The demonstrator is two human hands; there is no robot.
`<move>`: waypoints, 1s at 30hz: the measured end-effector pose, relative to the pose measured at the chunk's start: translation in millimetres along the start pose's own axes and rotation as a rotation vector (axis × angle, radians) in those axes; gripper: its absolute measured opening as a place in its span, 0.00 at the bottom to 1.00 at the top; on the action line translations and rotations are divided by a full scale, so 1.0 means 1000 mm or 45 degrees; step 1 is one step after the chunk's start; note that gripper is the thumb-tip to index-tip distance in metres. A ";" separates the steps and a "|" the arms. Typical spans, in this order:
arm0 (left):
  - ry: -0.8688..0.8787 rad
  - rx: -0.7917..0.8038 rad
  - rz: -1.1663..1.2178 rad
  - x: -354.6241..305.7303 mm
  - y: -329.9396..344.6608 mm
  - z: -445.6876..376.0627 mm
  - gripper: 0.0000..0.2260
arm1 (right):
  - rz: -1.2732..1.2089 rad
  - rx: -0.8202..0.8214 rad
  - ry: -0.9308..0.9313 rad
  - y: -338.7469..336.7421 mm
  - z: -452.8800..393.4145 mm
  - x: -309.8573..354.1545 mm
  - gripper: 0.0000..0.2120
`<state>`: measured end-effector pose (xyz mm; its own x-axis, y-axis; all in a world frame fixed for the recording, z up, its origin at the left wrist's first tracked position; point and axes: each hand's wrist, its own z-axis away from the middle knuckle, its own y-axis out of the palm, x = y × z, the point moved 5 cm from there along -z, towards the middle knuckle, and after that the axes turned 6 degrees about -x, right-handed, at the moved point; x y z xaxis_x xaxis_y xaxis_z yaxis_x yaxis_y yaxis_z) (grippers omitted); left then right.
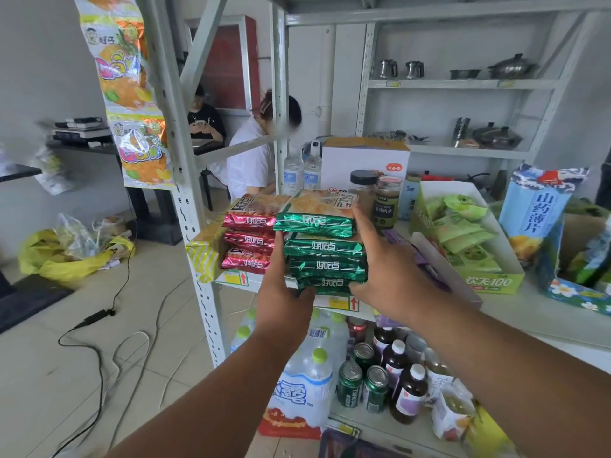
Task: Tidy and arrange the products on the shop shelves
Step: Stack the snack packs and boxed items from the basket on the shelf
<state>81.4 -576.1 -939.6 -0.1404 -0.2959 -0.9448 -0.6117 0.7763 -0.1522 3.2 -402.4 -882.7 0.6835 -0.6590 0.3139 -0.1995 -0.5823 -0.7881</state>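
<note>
Both hands hold a stack of green biscuit packets (325, 249) at the shelf's (529, 312) front edge: the left hand (284, 285) grips its left side, the right hand (383, 266) its right. Just left of the stack sits a pile of red biscuit packets (249, 238).

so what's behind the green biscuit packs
Two water bottles, a white box and two jars stand behind the green biscuit packs. Both hands and the stack cover the shelf directly behind.
</note>
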 end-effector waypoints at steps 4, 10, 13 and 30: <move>-0.033 0.095 -0.055 0.003 -0.005 0.000 0.51 | -0.042 -0.097 -0.057 -0.005 0.001 -0.002 0.66; -0.079 0.214 0.013 0.003 -0.027 0.004 0.53 | -0.289 -0.028 -0.205 -0.013 0.005 0.014 0.58; -0.092 0.238 0.017 0.002 -0.038 0.002 0.55 | -0.405 -0.064 -0.189 -0.020 0.009 0.017 0.55; -0.652 0.109 0.406 -0.035 -0.004 0.005 0.32 | -0.274 -0.126 -0.076 -0.014 0.028 0.028 0.57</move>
<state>93.1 -566.0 -907.1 0.0987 0.2472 -0.9639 -0.5334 0.8309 0.1584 45.4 -399.6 -877.9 0.7576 -0.4871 0.4345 -0.1107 -0.7519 -0.6499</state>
